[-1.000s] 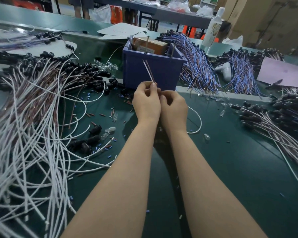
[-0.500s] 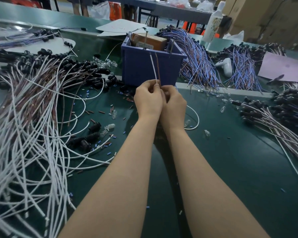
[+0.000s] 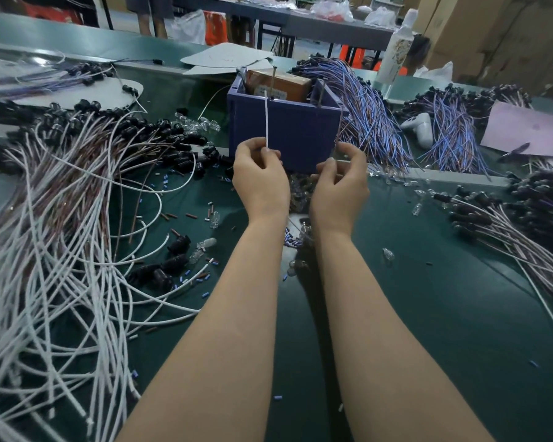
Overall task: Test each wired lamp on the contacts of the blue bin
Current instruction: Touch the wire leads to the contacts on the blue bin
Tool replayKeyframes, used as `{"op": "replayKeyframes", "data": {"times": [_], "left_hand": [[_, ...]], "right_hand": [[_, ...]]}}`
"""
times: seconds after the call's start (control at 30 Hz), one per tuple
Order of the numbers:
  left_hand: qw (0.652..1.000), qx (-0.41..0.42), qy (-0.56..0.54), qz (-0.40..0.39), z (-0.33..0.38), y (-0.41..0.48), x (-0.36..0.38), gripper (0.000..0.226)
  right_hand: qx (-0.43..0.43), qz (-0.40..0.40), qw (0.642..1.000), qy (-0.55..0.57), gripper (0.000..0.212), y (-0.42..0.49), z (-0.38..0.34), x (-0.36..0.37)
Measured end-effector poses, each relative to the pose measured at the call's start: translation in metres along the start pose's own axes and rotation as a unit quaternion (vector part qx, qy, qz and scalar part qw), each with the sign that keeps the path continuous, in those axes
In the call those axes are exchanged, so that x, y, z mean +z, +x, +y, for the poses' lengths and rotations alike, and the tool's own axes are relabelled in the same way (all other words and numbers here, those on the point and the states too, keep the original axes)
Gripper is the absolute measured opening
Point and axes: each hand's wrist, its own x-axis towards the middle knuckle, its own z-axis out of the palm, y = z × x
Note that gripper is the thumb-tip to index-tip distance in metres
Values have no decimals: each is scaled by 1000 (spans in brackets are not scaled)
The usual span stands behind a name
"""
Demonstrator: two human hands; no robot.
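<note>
- Wired lamp [image 3: 266, 129]: held up in front of the blue plastic bin [image 3: 288, 138], its two leads spread apart, which I take to be so each can reach a separate contact. The bulb itself is hidden behind the hands.
- Left hand [image 3: 261, 177]: pinches the white lead [image 3: 266, 113], which stands upright with its tip by the left metal pin [image 3: 273, 82]. Whether they touch is unclear.
- Right hand [image 3: 340, 181]: fingers curled, pinching the thin brown lead [image 3: 339, 129], which points towards the right metal pin [image 3: 321, 94].
- Brown cardboard box [image 3: 284, 84]: sits inside the bin between the pins and is likely the power source.
- Tangled white and brown wired lamps [image 3: 61, 224]: heaped to the left.
- Blue and purple wire bundle [image 3: 371, 119]: lies just right of the bin.
- Dark green tabletop [image 3: 444, 314]: strewn with small clear glass bulbs [image 3: 388, 255].
</note>
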Motion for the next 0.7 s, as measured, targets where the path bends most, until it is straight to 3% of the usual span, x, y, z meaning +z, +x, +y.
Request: {"op": "replayKeyframes", "data": {"times": [0.7], "left_hand": [[998,-27,-11,-48,-4,5,0,21]], "right_hand": [[-28,-57,998,-9,30,-3,3,4]]}}
